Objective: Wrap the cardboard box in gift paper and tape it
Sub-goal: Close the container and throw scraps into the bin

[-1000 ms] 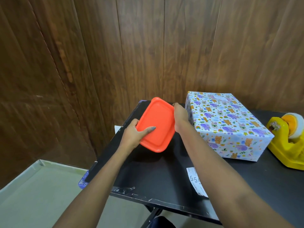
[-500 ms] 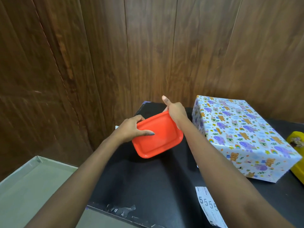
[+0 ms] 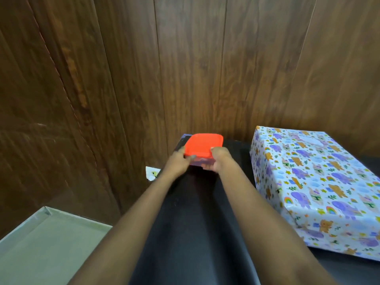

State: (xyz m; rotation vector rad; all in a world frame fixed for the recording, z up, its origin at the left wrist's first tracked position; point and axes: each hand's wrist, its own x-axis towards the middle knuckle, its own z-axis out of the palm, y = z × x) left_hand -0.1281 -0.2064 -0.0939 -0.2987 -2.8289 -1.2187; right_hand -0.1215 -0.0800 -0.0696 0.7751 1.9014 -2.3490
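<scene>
Over at the far corner of the black table [image 3: 195, 223], left hand [image 3: 176, 162] and right hand [image 3: 221, 159] both gripped the orange-lidded container [image 3: 203, 145], wrapped box [image 3: 308, 173] nearby.

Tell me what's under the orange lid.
A purplish container sits under the orange lid, held between left hand and right hand. Its contents are hidden.

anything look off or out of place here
One small thing: a crumpled white paper scrap pokes out past the left edge of the black table, by the wall. Otherwise the gift-wrapped box sits flat with neat paper, and the left hand and right hand grip the orange-lidded container at the far corner.
</scene>
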